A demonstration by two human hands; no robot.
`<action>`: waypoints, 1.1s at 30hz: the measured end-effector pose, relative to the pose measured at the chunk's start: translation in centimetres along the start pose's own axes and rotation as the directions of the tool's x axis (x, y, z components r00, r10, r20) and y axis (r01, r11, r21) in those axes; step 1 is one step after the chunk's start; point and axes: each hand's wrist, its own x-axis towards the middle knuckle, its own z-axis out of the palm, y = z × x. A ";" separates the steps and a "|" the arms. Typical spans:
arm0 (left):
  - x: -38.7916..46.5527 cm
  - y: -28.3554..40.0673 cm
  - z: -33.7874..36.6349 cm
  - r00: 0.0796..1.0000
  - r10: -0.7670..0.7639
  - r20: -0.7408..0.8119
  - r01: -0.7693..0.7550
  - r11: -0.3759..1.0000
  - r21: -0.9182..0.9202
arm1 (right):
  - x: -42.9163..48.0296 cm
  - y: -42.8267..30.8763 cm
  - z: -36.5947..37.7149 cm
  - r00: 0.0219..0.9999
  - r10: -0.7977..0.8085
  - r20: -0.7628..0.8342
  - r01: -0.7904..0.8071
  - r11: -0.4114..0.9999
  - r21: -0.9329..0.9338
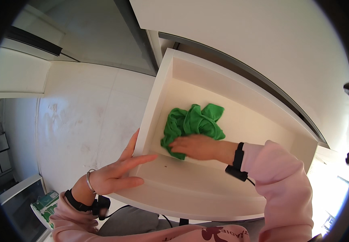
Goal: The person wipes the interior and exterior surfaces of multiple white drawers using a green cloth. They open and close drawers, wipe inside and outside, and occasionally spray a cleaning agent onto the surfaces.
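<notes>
A crumpled green cloth (192,121) lies bunched on the floor of a pulled-out white drawer (204,193), towards its left end. My right hand (195,147), slightly blurred, is on the near edge of the cloth, palm down with its fingers curled over the fabric. The fingertips are partly lost in the folds. At the drawer's front left corner, my left hand (123,169) rests with fingers spread across the rim. One finger reaches over the top edge and others lie along the outer side. A small dark speck (165,166) marks the inside of the front wall.
Behind the drawer rises a white cabinet front (247,27) with a dark edge strip. Pale floor tiles (80,121) with smudges stretch to the left, below a dark glass panel (102,33). A green-and-white package (46,205) stands at lower left. Both wrists carry black strapped devices with cables.
</notes>
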 end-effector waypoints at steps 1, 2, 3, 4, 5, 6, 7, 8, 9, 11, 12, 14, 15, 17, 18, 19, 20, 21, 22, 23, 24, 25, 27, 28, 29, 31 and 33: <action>0.0 0.0 0.0 1.000 0.006 0.000 -0.006 1.000 0.010 | -0.1 0.8 -0.9 0.977 -0.050 -0.206 0.008 0.980 -0.198; 0.0 0.0 0.0 1.000 0.008 0.003 -0.008 1.000 0.019 | 0.3 2.1 -2.2 0.966 -0.042 -0.256 -0.059 0.926 -0.372; 0.0 0.0 -0.1 1.000 -0.001 0.008 0.001 1.000 0.010 | 1.3 3.6 -3.6 0.925 0.088 -0.370 -0.250 0.874 -0.416; 0.0 -0.1 -0.1 1.000 -0.013 0.012 0.013 1.000 -0.002 | 2.2 4.6 -4.3 0.800 0.117 -0.588 -0.371 0.867 -0.332; 0.0 -0.2 -0.1 1.000 -0.029 0.009 0.029 0.999 -0.015 | 2.7 5.5 -4.9 0.760 0.238 -0.605 -0.341 0.938 -0.058; -0.1 -0.3 -0.1 1.000 -0.010 0.005 0.010 1.000 -0.020 | 4.0 5.6 -4.6 0.664 0.102 -0.741 -0.340 0.924 -0.178; -0.1 -0.4 -0.1 1.000 0.005 0.006 -0.005 1.000 -0.029 | 4.6 5.4 -4.1 0.688 0.093 -0.720 -0.317 0.931 -0.182; -0.2 -0.5 -0.2 1.000 0.014 0.011 -0.013 0.999 -0.034 | 5.3 4.9 -3.1 0.684 0.060 -0.727 -0.289 0.937 -0.195; -0.2 -0.6 -0.1 1.000 0.027 0.005 -0.027 0.999 -0.045 | 5.9 4.1 -2.1 0.688 0.040 -0.724 -0.276 0.938 -0.210; -0.2 -0.8 -0.2 0.999 0.051 -0.006 -0.051 0.997 -0.049 | 6.3 1.3 0.8 0.783 0.195 -0.591 -0.099 0.977 0.190; -0.2 -0.9 -0.2 0.998 0.069 -0.007 -0.069 0.996 -0.047 | 6.3 0.5 1.6 0.855 -0.143 -0.498 0.038 0.976 -0.215; -0.2 -1.0 -0.2 0.996 0.092 -0.017 -0.092 0.994 -0.050 | 6.9 -1.4 2.8 0.911 -0.051 -0.410 0.011 0.995 -0.098; -0.2 -1.0 -0.2 0.995 0.101 -0.010 -0.101 0.994 -0.036 | 7.1 -2.0 3.0 0.897 -0.028 -0.441 0.006 0.999 -0.051; -0.2 -0.9 -0.2 0.996 0.086 -0.020 -0.086 0.996 -0.033 | 6.9 -2.5 2.7 0.926 -0.054 -0.373 -0.003 0.989 -0.150; -0.2 -0.9 -0.2 0.997 0.076 -0.018 -0.077 0.996 -0.038 | 6.5 -2.4 2.4 0.928 -0.084 -0.362 0.010 0.980 -0.201; -0.2 -0.9 -0.2 0.998 0.055 -0.019 -0.056 0.997 -0.049 | 5.7 -2.2 2.1 0.960 -0.064 -0.273 0.005 0.977 -0.211; -0.2 -0.9 -0.2 0.998 0.067 -0.009 -0.067 0.996 -0.059 | 4.5 -1.8 1.6 0.980 -0.059 -0.191 0.016 0.975 -0.222; -0.3 -0.9 -0.2 0.999 0.050 -0.018 -0.051 0.997 -0.055 | 3.2 -1.5 1.4 0.981 -0.099 -0.165 0.057 0.967 -0.246; -0.3 -0.9 -0.2 0.998 0.063 -0.013 -0.064 0.996 -0.055 | 1.2 -1.1 1.1 0.998 0.015 -0.058 -0.029 0.969 -0.245; -0.3 -0.9 -0.2 0.997 0.070 -0.020 -0.072 0.995 -0.072 | -0.5 -0.7 0.8 0.994 0.107 0.012 -0.100 0.956 -0.275; -0.3 -0.9 -0.2 0.996 0.088 -0.013 -0.088 0.994 -0.057 | -1.8 -0.4 0.4 0.967 0.253 0.030 -0.236 0.934 -0.268; -0.3 -0.9 -0.2 0.995 0.098 -0.019 -0.099 0.993 -0.061 | -2.8 -0.2 0.1 0.886 0.441 0.144 -0.386 0.872 -0.301; -0.3 -1.0 -0.2 0.994 0.103 -0.023 -0.104 0.993 -0.063 | -2.9 0.0 -0.8 0.818 0.575 -0.011 -0.569 0.807 -0.158; -0.2 -1.0 -0.2 0.995 0.099 -0.024 -0.100 0.993 -0.062 | -2.2 -0.2 -1.1 0.757 0.647 -0.089 -0.653 0.748 -0.118; -0.2 -1.0 -0.2 0.995 0.094 -0.026 -0.096 0.994 -0.059 | -1.0 -0.6 -1.4 0.805 0.568 -0.172 -0.554 0.823 0.122; -0.2 -1.1 -0.2 0.994 0.109 -0.023 -0.111 0.991 -0.073 | 2.1 -1.7 -1.3 0.859 0.338 -0.384 -0.216 0.920 0.326; -0.2 -1.1 -0.3 0.994 0.112 -0.018 -0.113 0.991 -0.066 | 5.3 -3.1 -0.6 0.879 0.163 -0.448 -0.097 0.981 0.166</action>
